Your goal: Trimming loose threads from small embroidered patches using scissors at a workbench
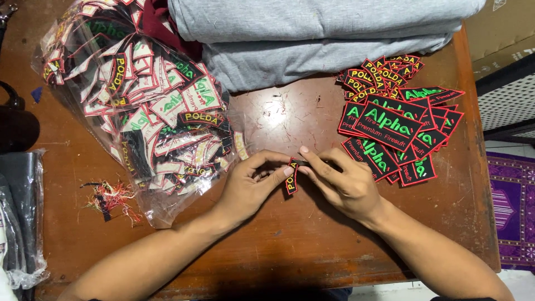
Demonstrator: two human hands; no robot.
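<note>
My left hand (252, 185) and my right hand (340, 181) meet over the middle of a brown wooden table (290, 234). Between their fingertips they pinch a small narrow black patch (291, 178) with a red border and yellow lettering, hanging on edge. Something thin and dark shows at my right fingertips; I cannot tell what it is. To the right lies a pile of larger black patches (398, 136) with green and red lettering. Behind it sits a heap of small yellow-lettered patches (379, 75).
A clear plastic bag (145, 106) stuffed with several patches lies at the left. Folded grey fabric (323, 39) is stacked at the back. A tuft of thread scraps (111, 198) lies near the bag. Dark plastic-wrapped items (19, 217) stand at the left edge.
</note>
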